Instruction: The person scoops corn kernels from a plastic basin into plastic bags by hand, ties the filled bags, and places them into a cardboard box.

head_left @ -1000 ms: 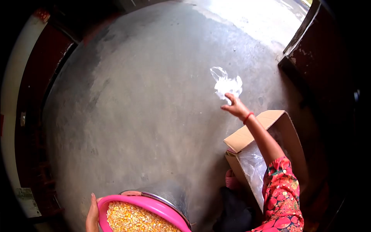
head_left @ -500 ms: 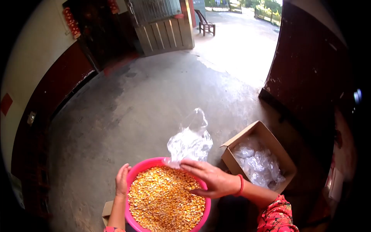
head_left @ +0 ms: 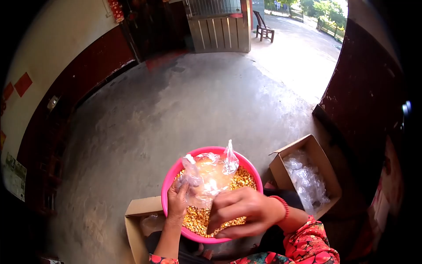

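A round pink basin (head_left: pixel 167 179) is filled with yellow-orange corn kernels (head_left: pixel 196 221). Over the corn spreads a clear plastic bag (head_left: pixel 211 176), one knotted-looking corner standing up at the back. My left hand (head_left: pixel 178 201) is closed on the bag's left side, at the basin's left rim. Low over the front right of the corn, my right hand (head_left: pixel 246 211) points down with its fingers curled and its tips at the kernels beside the bag's edge. Whatever lies inside its grasp is hidden.
To the right stands an open cardboard box (head_left: pixel 329 180) holding crumpled clear plastic bags (head_left: pixel 305 178). Another cardboard box (head_left: pixel 140 207) is at the left, partly behind my left forearm. A wooden chair (head_left: pixel 264 31) stands by the bright doorway, beyond the concrete floor (head_left: pixel 176 110).
The plastic bag has come from beyond the basin's far rim to over the corn. My left hand has left the rim and taken hold of it. My right hand has moved lower, its fingers curling.
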A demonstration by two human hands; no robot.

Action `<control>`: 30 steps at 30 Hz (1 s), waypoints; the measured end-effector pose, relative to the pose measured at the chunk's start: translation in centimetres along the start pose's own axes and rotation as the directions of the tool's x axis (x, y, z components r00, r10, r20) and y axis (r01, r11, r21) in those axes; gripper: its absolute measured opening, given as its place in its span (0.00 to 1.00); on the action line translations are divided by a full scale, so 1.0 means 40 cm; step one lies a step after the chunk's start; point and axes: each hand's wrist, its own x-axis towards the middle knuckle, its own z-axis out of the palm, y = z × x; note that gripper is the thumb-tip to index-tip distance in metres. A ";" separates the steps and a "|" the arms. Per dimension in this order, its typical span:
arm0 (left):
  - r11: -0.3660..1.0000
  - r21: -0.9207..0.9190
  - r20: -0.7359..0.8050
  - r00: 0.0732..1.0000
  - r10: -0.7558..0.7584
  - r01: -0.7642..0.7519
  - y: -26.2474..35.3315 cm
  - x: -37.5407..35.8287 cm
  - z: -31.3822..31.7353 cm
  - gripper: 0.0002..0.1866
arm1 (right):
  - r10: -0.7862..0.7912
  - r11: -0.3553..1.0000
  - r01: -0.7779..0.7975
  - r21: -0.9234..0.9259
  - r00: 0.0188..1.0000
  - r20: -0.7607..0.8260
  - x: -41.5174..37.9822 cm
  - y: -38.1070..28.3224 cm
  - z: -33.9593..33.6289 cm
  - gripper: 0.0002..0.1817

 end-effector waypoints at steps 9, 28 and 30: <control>0.995 0.089 -0.005 0.999 -0.047 0.047 -0.002 0.024 -0.031 0.11 | -0.385 0.737 0.486 0.470 0.873 -0.299 -0.013 -0.121 0.046 0.07; 0.971 0.189 0.125 0.985 0.121 -0.144 -0.025 -0.056 -0.088 0.19 | -0.477 0.675 0.557 0.483 0.830 -0.291 0.004 -0.082 0.026 0.09; 0.985 0.128 0.192 0.977 0.093 -0.119 -0.036 -0.067 -0.092 0.22 | -0.335 0.824 0.496 0.273 0.816 -0.470 0.003 0.001 0.039 0.17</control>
